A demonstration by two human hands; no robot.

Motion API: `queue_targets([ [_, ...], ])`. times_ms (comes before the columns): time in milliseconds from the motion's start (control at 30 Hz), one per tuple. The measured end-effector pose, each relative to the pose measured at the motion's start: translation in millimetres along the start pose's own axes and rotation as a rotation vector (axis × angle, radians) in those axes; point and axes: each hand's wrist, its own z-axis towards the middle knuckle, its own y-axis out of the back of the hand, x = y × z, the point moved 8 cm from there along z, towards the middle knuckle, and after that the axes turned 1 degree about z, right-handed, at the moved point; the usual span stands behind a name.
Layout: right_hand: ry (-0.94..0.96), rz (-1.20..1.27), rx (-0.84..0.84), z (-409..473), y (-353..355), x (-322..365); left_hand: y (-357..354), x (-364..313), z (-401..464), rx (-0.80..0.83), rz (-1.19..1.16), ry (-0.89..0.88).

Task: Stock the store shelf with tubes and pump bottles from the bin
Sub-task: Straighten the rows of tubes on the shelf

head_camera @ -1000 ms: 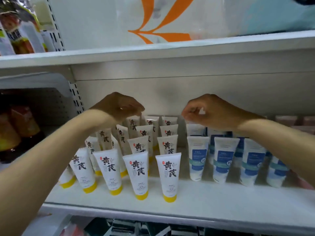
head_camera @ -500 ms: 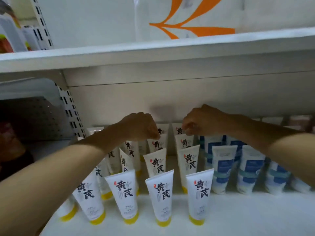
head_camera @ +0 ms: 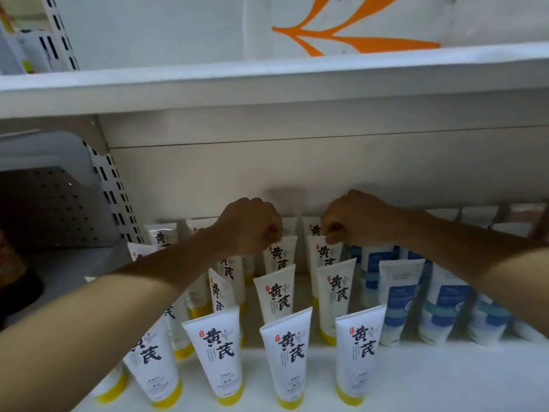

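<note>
Several white tubes with yellow caps stand cap-down in rows on the white shelf (head_camera: 445,382). My left hand (head_camera: 252,226) reaches to the back of the rows and pinches the top edge of a white tube (head_camera: 279,255). In the neighbouring row my right hand (head_camera: 356,221) pinches the top of another white tube (head_camera: 325,254). Both tubes stand upright near the shelf's back wall. To the right stand several white tubes with blue labels (head_camera: 398,295). No bin or pump bottle is in view.
An upper shelf board (head_camera: 267,81) hangs low over my hands. A perforated divider (head_camera: 118,200) closes the bay on the left, with dark goods beyond it. The front strip of the shelf at lower right is bare.
Both hands have reached deeper and lower toward the back rows, and now pinch the tube tops. The camera has moved closer and tilted down.
</note>
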Motion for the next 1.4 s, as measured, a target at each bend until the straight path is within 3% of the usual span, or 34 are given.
queue_targets([
  [300, 0.017, 0.014, -0.014, 1, 0, -1, -3, -2, 2, -0.019, -0.022, -0.011],
  [500, 0.026, 0.013, 0.031, -1, -7, -1, -5, -1, 3, 0.061, -0.067, -0.011],
  [967, -0.016, -0.016, 0.041, 1, -12, -2, -3, -4, -1, 0.031, -0.012, -0.051],
  [1400, 0.002, 0.021, 0.02, -1, -12, 0, -8, -3, -3, 0.019, -0.113, -0.033],
])
